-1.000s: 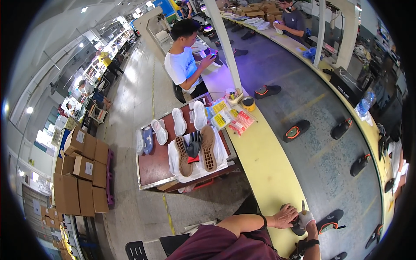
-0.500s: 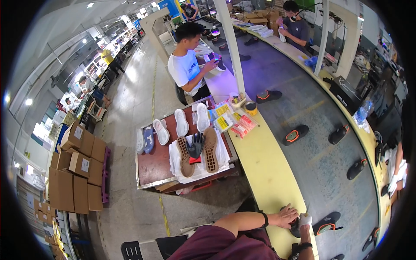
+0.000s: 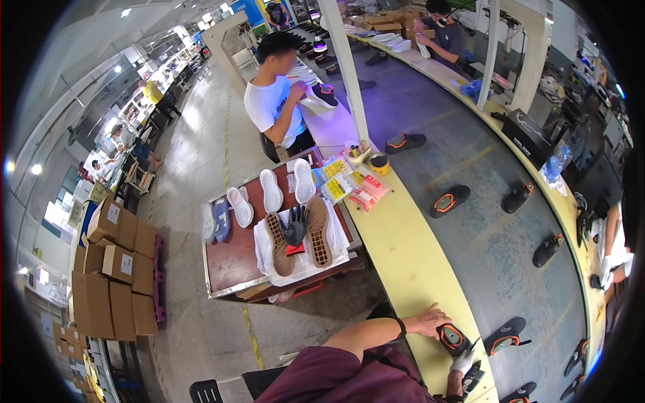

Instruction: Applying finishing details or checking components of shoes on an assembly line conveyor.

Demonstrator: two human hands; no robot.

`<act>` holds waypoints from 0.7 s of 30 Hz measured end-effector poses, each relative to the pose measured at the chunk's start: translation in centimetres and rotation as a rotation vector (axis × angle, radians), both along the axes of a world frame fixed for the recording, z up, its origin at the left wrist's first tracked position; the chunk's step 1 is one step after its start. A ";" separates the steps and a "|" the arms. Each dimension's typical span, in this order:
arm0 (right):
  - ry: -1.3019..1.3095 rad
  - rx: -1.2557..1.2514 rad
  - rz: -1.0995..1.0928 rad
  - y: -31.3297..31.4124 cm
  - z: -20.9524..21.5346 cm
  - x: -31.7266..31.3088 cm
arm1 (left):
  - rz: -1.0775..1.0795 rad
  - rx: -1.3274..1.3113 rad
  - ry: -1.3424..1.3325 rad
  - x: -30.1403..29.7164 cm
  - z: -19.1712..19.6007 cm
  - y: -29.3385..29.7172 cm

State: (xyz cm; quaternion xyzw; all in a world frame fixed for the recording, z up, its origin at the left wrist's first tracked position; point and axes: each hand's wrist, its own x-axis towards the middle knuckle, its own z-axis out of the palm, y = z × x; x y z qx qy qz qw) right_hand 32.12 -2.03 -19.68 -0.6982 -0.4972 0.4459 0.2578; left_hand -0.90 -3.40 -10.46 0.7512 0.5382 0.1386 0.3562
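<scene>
My left hand (image 3: 430,321), bare with a dark wristband, rests on a black shoe with an orange-edged sole (image 3: 451,338). The shoe lies sole up on the yellow edge of the belt (image 3: 403,255). My right hand (image 3: 463,363) wears a white glove and sits just below that shoe, its fingers closed around what looks like a thin dark tool. A second dark shoe (image 3: 474,377) lies under the gloved hand, partly hidden.
Several black shoes ride sole up on the grey belt (image 3: 484,221), the nearest one (image 3: 505,334) just right of my hands. To the left, a brown cart (image 3: 232,258) carries soles, a dark glove and white cloth. A person in a white shirt (image 3: 272,107) stands farther along. Cardboard boxes (image 3: 114,269) are stacked at left.
My gloved right hand has slid from on top of the shoe to below it. The shoes on the belt have shifted a little in the view.
</scene>
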 end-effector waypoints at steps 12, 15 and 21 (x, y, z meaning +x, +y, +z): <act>0.538 -0.154 -0.093 1.1 -5.0 -0.4 | 0.101 0.348 -0.075 3.5 15.1 0.3; 0.421 0.011 -0.068 0.5 -4.3 0.3 | 0.101 0.259 -0.149 4.9 13.8 0.4; 0.165 0.324 0.016 0.7 -1.6 2.5 | 0.123 0.259 -0.151 7.4 13.2 -0.7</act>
